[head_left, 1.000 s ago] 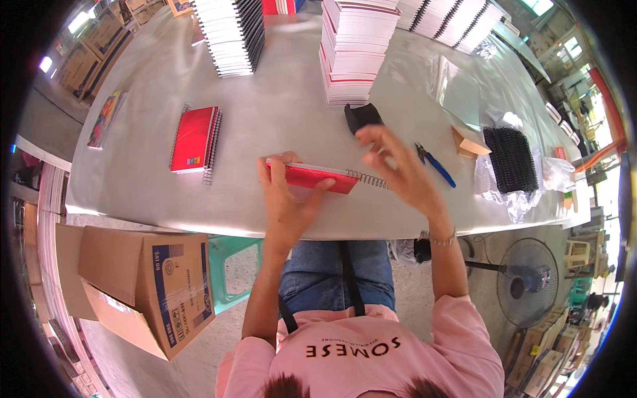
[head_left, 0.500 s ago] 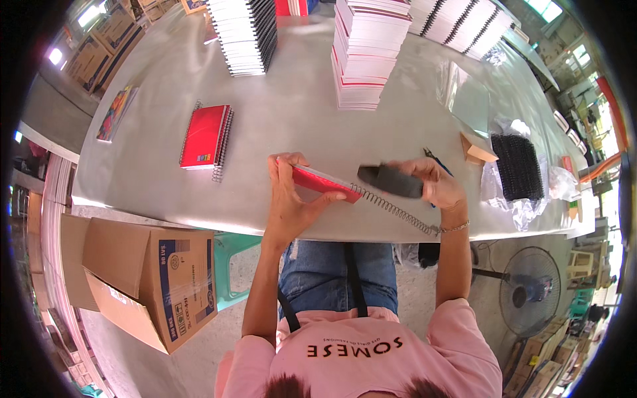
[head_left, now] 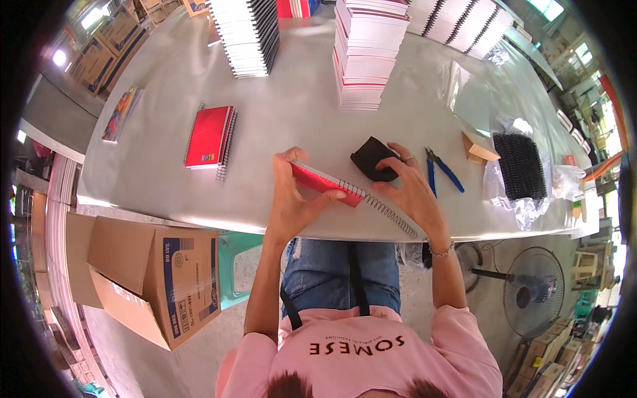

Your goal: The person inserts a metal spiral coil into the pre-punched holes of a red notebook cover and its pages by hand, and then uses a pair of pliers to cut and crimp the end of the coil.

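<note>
My left hand [head_left: 290,196] is closed on a red notebook [head_left: 325,184], tilted with its edge up, thumb on the cover and fingers behind. A dark wire coil [head_left: 391,213] runs through the holes at the notebook's right end, and its loose length trails right and toward me. My right hand [head_left: 413,189] is just above that coil, its fingers apart. The fingertips reach the right edge of a black, soft-looking curved piece [head_left: 371,158] on the table; whether they press on it I cannot tell. Blue-handled pliers [head_left: 441,174] lie to the right of this hand.
Two red spiral notebooks [head_left: 211,138] lie stacked at left. Behind stand a pile of spiral-bound books [head_left: 244,36] and a tall stack of unbound ones [head_left: 370,56]. At right, black coils [head_left: 519,166] rest on plastic. A cardboard box [head_left: 152,278] and a fan [head_left: 533,292] stand below the table.
My right hand has put the black piece down on the table and come slightly left and toward me. The pliers it covered now show. My left hand still holds the notebook.
</note>
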Action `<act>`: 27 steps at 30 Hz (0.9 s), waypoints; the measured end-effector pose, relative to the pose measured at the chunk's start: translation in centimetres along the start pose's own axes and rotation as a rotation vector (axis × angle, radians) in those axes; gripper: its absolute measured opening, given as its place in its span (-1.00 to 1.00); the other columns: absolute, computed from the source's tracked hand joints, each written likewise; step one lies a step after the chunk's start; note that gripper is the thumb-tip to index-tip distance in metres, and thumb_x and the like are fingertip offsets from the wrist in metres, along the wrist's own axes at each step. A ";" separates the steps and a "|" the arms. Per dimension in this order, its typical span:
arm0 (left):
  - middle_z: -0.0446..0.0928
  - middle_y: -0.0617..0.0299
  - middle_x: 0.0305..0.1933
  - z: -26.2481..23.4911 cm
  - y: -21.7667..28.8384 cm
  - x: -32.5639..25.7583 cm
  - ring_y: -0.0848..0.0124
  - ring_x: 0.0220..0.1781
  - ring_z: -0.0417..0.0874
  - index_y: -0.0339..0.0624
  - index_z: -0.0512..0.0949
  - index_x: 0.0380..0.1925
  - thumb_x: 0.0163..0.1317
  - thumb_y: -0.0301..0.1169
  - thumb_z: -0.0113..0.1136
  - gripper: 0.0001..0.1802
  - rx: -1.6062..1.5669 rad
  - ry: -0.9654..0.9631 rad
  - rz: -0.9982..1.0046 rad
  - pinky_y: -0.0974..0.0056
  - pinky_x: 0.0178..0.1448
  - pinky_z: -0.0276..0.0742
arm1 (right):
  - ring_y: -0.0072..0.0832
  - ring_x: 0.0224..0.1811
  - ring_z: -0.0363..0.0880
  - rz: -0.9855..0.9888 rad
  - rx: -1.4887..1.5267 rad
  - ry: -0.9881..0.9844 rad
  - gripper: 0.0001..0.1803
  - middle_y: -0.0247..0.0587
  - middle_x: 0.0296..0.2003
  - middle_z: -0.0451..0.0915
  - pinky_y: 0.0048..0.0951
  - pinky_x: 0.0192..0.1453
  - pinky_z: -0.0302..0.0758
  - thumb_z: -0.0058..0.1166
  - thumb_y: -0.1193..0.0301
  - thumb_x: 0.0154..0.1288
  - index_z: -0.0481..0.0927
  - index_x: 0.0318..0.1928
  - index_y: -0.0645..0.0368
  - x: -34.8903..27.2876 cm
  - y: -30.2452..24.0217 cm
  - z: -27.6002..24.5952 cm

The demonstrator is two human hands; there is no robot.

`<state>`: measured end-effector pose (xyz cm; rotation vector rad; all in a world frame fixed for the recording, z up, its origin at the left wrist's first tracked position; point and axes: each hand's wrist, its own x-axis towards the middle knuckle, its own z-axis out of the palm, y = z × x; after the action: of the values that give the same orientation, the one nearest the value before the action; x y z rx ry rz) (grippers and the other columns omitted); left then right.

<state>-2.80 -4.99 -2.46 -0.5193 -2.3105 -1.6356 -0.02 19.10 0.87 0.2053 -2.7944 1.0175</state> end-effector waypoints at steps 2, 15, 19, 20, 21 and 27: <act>0.25 0.09 0.13 0.2 0.0 0.0 0.20 0.15 0.35 -0.23 0.21 0.19 -0.30 -0.29 0.73 0.06 -0.094 0.019 -0.018 0.14 0.24 0.38 | -0.16 0.21 0.50 0.027 0.223 -0.054 -0.62 0.03 0.25 0.45 -0.29 0.35 0.32 0.39 0.26 0.15 0.63 -0.17 0.29 0.1 0.4 0.0; 0.22 0.19 0.03 0.1 -0.3 -0.3 0.32 0.07 0.37 -0.08 0.01 0.35 -0.32 -0.39 0.73 0.27 -0.185 -0.030 -0.092 0.23 0.17 0.43 | -0.50 -0.05 0.49 0.138 1.121 -0.457 -0.67 -0.15 -0.04 0.57 -0.53 0.06 0.39 0.45 0.35 0.12 0.61 -0.26 0.31 -0.1 0.1 -4.0; 0.15 0.12 0.23 -0.1 -0.2 -0.3 0.23 0.21 0.29 -0.14 0.00 0.37 -0.33 -0.36 0.74 0.30 -0.173 -0.059 -0.104 0.17 0.28 0.40 | -0.60 -0.12 0.44 0.186 0.999 -0.523 -0.65 -0.23 -0.04 0.56 -0.51 0.00 0.42 0.43 0.31 0.18 0.59 -0.21 0.31 0.7 -0.3 -3.7; 0.14 0.12 0.24 -0.2 0.0 -0.2 0.23 0.21 0.29 -0.14 -0.02 0.38 -0.33 -0.36 0.74 0.31 -0.128 -0.063 -0.092 0.18 0.27 0.41 | -0.57 -0.12 0.44 0.099 0.957 -0.518 -0.66 -0.20 -0.03 0.56 -0.51 0.00 0.41 0.42 0.32 0.17 0.58 -0.24 0.31 0.6 -0.7 -4.0; 0.13 0.13 0.24 -0.2 -0.2 -0.3 0.24 0.21 0.29 -0.14 -0.02 0.38 -0.33 -0.37 0.74 0.32 -0.170 -0.069 -0.107 0.18 0.27 0.40 | -0.55 -0.11 0.44 0.022 0.918 -0.523 -0.67 -0.17 -0.03 0.56 -0.51 0.01 0.39 0.42 0.33 0.17 0.57 -0.26 0.32 0.3 -1.7 -4.2; 0.12 0.15 0.24 -0.2 -0.2 -0.4 0.24 0.17 0.28 -0.12 -0.02 0.40 -0.33 -0.44 0.72 0.32 -0.260 -0.081 -0.132 0.17 0.29 0.36 | -0.52 -0.03 0.44 0.203 0.445 -0.341 -0.63 -0.16 0.03 0.55 -0.51 0.10 0.37 0.51 0.38 0.05 0.57 -0.25 0.28 2.0 -0.9 -2.4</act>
<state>-2.50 -5.33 -2.69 -0.5037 -2.2425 -2.0292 -1.61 19.83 3.61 0.1612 -2.8770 1.8064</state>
